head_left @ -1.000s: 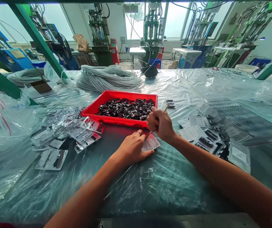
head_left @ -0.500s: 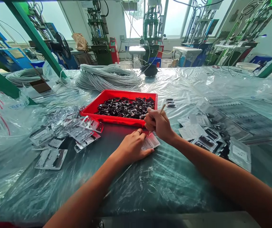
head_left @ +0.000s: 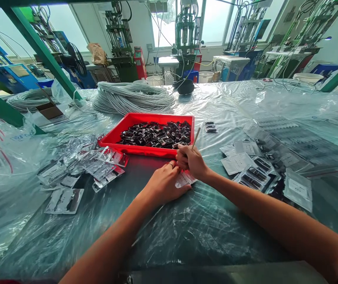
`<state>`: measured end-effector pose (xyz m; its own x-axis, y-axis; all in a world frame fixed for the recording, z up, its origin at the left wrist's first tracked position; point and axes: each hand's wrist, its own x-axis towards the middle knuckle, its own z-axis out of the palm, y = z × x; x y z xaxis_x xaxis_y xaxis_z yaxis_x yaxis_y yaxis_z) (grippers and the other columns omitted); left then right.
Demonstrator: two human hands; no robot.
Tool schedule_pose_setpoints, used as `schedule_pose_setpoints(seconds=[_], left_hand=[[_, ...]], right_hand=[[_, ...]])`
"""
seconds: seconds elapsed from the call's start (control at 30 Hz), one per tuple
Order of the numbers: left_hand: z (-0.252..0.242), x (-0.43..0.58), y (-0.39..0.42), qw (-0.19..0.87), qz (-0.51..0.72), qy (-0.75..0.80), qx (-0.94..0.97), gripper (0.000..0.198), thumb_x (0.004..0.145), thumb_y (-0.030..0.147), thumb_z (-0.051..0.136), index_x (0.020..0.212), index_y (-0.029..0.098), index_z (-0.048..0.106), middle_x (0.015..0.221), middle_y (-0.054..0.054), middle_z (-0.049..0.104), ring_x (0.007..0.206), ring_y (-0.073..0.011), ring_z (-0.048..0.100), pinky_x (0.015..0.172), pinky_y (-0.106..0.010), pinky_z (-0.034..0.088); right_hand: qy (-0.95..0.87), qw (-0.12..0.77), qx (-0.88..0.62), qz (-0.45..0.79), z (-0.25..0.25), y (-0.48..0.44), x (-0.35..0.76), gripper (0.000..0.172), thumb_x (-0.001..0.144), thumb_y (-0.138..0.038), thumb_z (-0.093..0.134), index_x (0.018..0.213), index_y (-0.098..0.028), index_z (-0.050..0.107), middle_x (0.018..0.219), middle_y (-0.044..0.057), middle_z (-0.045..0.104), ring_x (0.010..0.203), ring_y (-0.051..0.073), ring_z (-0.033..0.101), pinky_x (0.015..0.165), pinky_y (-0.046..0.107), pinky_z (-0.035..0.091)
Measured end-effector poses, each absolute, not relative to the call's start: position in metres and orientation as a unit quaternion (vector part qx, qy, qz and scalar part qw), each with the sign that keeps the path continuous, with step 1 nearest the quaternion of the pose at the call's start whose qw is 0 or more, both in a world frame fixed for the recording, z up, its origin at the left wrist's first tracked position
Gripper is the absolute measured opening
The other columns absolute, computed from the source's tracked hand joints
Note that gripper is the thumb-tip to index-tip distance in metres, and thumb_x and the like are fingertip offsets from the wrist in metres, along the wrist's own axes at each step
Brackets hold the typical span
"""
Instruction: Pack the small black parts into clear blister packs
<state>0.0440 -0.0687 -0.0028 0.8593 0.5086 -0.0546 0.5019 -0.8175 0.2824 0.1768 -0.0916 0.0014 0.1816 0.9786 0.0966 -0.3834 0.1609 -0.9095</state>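
Note:
My left hand (head_left: 164, 182) lies over a small clear plastic packet (head_left: 184, 179) on the table, its thumb along the near edge and its fingers by the far edge, holding it down. A ring shows on one finger. Above the packet, my right hand (head_left: 193, 161) is closed round a thin, pale stick (head_left: 196, 139), held like a pen and slanting up to the right. The stick's lower tip is hidden by my fingers. Just beyond both hands stands a red tray (head_left: 142, 150) heaped with small black, shiny parts (head_left: 154, 134).
Flat clear packets (head_left: 101, 167) are piled to the left. More packets (head_left: 254, 177), several with black parts inside, lie to the right. A small packet (head_left: 210, 127) sits right of the tray. Behind it rests a coil of grey cable (head_left: 133, 98). Plastic sheeting covers the table.
My right hand has shifted slightly left and down over the packet, covering more of it. The stick stands a little more upright. My left hand stays nearly in place.

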Motion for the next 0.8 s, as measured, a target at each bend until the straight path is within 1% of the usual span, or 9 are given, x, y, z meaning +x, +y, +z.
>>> schedule_pose_setpoints(seconds=[0.1,0.27,0.3,0.37,0.43,0.5,0.57,0.67,0.8], left_hand=[[-0.005,0.045,-0.071,0.138,0.006,0.28,0.95,0.046,0.083,0.051,0.062,0.113,0.016,0.065,0.118,-0.013,0.063,0.108,-0.0313,0.062,0.091,-0.042,0.053],[-0.007,0.048,-0.074,0.132,0.012,0.285,0.949,0.044,0.083,0.05,0.062,0.113,0.018,0.065,0.114,-0.013,0.065,0.108,-0.031,0.063,0.089,-0.04,0.054],[-0.007,0.047,-0.073,0.133,0.014,0.282,0.95,0.045,0.083,0.05,0.062,0.115,0.018,0.064,0.116,-0.013,0.064,0.109,-0.0307,0.063,0.089,-0.04,0.054],[-0.006,0.046,-0.07,0.136,0.023,0.27,0.953,0.049,0.084,0.052,0.062,0.12,0.018,0.062,0.121,-0.013,0.062,0.114,-0.0306,0.06,0.091,-0.039,0.053],[-0.004,0.042,-0.066,0.129,0.036,0.257,0.957,0.061,0.081,0.061,0.062,0.122,0.016,0.06,0.126,-0.015,0.058,0.12,-0.0323,0.056,0.095,-0.04,0.051],[-0.002,0.039,-0.063,0.116,0.029,0.258,0.959,0.068,0.077,0.068,0.063,0.118,0.014,0.06,0.125,-0.017,0.058,0.12,-0.0343,0.056,0.097,-0.043,0.05],[-0.001,0.037,-0.061,0.109,0.008,0.274,0.955,0.062,0.078,0.065,0.063,0.113,0.014,0.061,0.119,-0.017,0.061,0.113,-0.0337,0.06,0.094,-0.043,0.051],[0.0,0.038,-0.064,0.126,-0.001,0.283,0.951,0.048,0.081,0.053,0.065,0.111,0.016,0.06,0.115,-0.013,0.063,0.106,-0.0302,0.063,0.09,-0.04,0.052],[0.0,0.044,-0.071,0.159,0.009,0.298,0.941,0.047,0.079,0.049,0.067,0.112,0.016,0.06,0.119,-0.012,0.063,0.109,-0.0297,0.062,0.091,-0.04,0.052]], right_hand=[[-0.363,0.622,-0.413,0.557,0.001,-0.098,0.178,0.046,0.082,-0.031,0.051,0.044,-0.023,0.026,0.039,-0.009,0.021,0.034,0.004,0.014,0.033,0.02,0.011],[-0.388,0.485,-0.419,0.663,0.009,-0.111,0.185,0.043,0.082,-0.025,0.052,0.047,-0.023,0.028,0.04,-0.009,0.023,0.036,0.004,0.013,0.032,0.018,0.011],[-0.391,0.488,-0.415,0.661,0.011,-0.112,0.186,0.043,0.082,-0.026,0.053,0.047,-0.023,0.028,0.041,-0.009,0.024,0.036,0.004,0.013,0.032,0.018,0.011],[-0.389,0.536,-0.405,0.63,0.015,-0.111,0.189,0.045,0.082,-0.028,0.053,0.045,-0.022,0.029,0.04,-0.009,0.023,0.036,0.004,0.014,0.033,0.018,0.012],[-0.376,0.608,-0.388,0.582,0.019,-0.109,0.191,0.047,0.082,-0.031,0.053,0.043,-0.022,0.029,0.04,-0.009,0.022,0.035,0.004,0.015,0.034,0.019,0.014],[-0.362,0.661,-0.371,0.542,0.02,-0.106,0.19,0.049,0.083,-0.033,0.053,0.042,-0.021,0.027,0.04,-0.009,0.02,0.035,0.004,0.016,0.035,0.019,0.015],[-0.352,0.682,-0.363,0.528,0.019,-0.103,0.187,0.051,0.083,-0.036,0.053,0.042,-0.022,0.027,0.04,-0.008,0.02,0.034,0.004,0.016,0.035,0.02,0.015],[-0.352,0.679,-0.372,0.526,0.011,-0.097,0.179,0.052,0.081,-0.041,0.054,0.042,-0.022,0.027,0.039,-0.009,0.02,0.033,0.004,0.016,0.035,0.021,0.015],[-0.382,0.678,-0.388,0.494,0.004,-0.093,0.171,0.053,0.077,-0.047,0.058,0.041,-0.023,0.028,0.038,-0.009,0.021,0.032,0.004,0.017,0.035,0.022,0.013]])
